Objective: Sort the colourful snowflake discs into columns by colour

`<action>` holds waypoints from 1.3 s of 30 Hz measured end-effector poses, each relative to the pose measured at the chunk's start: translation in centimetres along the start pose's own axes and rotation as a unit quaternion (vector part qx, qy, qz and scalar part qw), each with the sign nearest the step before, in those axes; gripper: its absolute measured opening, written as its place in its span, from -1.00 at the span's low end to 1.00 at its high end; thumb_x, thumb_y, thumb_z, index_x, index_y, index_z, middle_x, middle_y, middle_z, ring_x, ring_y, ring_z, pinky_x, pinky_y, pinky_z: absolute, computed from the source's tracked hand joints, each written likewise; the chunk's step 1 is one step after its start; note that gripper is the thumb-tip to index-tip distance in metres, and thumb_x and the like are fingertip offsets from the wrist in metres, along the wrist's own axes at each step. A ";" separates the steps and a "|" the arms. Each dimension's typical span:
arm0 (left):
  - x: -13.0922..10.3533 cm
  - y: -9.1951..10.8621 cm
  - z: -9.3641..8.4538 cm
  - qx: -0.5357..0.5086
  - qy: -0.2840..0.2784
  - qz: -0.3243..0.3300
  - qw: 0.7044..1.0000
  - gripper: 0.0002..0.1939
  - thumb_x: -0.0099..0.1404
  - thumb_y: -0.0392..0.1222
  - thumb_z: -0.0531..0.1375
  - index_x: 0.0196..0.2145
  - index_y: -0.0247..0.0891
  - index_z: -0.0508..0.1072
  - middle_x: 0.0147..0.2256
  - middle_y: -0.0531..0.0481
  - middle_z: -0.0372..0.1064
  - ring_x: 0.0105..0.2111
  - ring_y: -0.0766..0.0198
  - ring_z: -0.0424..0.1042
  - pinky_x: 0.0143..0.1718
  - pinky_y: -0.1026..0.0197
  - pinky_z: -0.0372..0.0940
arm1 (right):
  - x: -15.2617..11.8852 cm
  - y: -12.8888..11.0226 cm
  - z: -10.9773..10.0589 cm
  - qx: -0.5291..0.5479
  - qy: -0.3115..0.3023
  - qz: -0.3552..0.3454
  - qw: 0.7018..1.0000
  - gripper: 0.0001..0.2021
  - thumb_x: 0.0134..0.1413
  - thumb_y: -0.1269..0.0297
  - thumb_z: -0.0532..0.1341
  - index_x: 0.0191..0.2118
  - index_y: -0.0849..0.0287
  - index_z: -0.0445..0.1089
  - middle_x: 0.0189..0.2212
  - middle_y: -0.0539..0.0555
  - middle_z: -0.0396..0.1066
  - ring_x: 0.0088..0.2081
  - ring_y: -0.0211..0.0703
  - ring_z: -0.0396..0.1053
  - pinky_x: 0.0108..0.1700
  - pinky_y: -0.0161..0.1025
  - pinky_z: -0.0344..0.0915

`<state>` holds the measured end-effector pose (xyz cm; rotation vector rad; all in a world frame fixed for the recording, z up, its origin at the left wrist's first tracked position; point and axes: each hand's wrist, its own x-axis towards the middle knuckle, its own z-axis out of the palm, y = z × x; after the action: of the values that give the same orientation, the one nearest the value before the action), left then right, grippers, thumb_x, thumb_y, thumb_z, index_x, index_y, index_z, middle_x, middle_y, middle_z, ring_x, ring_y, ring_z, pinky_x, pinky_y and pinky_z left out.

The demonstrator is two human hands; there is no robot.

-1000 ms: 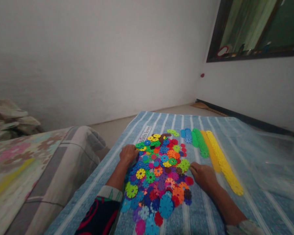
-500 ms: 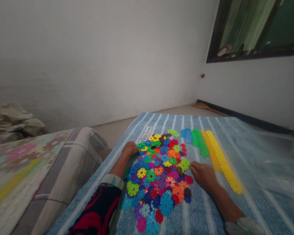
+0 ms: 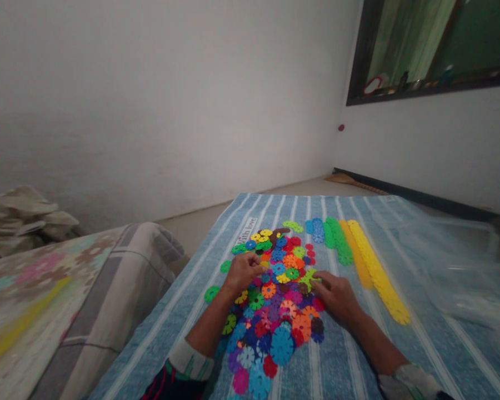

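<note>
Where the disc pile lies: in the head view, the pile of slotted discs (image 3: 275,303) spreads over a striped cloth (image 3: 179,300), its many colours overlapping.
Left hand: the left hand (image 3: 244,272) bends over the left part of the pile, thumb and fingers close together; I cannot tell whether they pinch a disc.
Right hand: the right hand (image 3: 337,297) comes in from the right of the pile, its fingertips at the near edge of a lime-green disc (image 3: 309,279); whether they grasp it or only touch it, I cannot tell.
Colour rows: to the right of the pile, towards its far end, lie a blue row (image 3: 318,230), a green row (image 3: 339,244), an orange row (image 3: 356,255) and a yellow row (image 3: 381,278).
Clear box: well to the right of the pile stands a transparent box (image 3: 454,244), blurred in outline.
Picking discs: thin, overlapping pieces probably call for a light pinch at the rim; sliding one clear before lifting should spare its neighbours, and the slots may catch.
Writing: beyond the pile, to its left, lettering reading "With love" (image 3: 246,229) shows, partly crowded by discs.
Brands: none can be read around the pile.
</note>
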<state>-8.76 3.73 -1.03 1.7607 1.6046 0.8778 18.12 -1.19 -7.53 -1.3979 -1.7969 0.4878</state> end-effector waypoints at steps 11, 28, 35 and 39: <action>-2.8 5.0 7.8 0.011 -0.135 0.077 0.988 -0.92 0.00 -0.25 0.23 -0.56 -0.26 0.38 -0.60 0.12 0.27 -0.54 0.37 0.23 -0.50 0.32 0.05 | 0.0 -1.3 -0.2 0.205 -0.057 0.074 0.974 -0.73 -0.03 0.11 0.19 -0.39 0.20 0.52 -0.57 0.00 0.41 -0.54 -0.25 0.29 -0.48 -0.34 0.21; 3.0 -1.9 -2.6 0.399 -0.021 -0.088 0.912 -0.60 0.24 -0.14 0.10 0.03 -0.11 0.46 -0.03 -0.05 0.49 -0.04 0.11 0.43 -0.16 0.23 0.26 | 0.3 -1.0 0.1 0.258 -0.060 0.145 0.953 -0.75 -0.07 0.09 0.19 -0.48 0.20 0.39 -0.69 -0.09 0.25 -0.63 -0.30 0.20 -0.56 -0.36 0.09; 4.2 -2.2 -3.0 0.439 -0.039 -0.086 0.894 -0.65 0.26 -0.06 0.06 -0.08 -0.09 0.51 -0.09 -0.09 0.51 -0.07 0.06 0.45 -0.23 0.22 0.29 | 0.4 -0.7 0.2 0.248 -0.074 0.150 0.954 -0.77 -0.06 0.11 0.19 -0.47 0.19 0.39 -0.69 -0.10 0.26 -0.62 -0.31 0.20 -0.56 -0.36 0.08; 4.3 -2.7 -3.2 0.446 -0.025 -0.083 0.891 -0.70 0.28 -0.11 0.03 -0.19 -0.13 0.54 -0.14 -0.09 0.52 -0.10 0.11 0.46 -0.23 0.24 0.27 | 0.5 -0.7 0.2 0.251 -0.080 0.156 0.952 -0.76 -0.06 0.10 0.18 -0.48 0.18 0.38 -0.69 -0.10 0.26 -0.62 -0.30 0.21 -0.55 -0.36 0.08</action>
<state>-12.71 8.21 -0.95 2.1226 2.2847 -0.0513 17.50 -0.96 -6.98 -1.3012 -1.4288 1.1666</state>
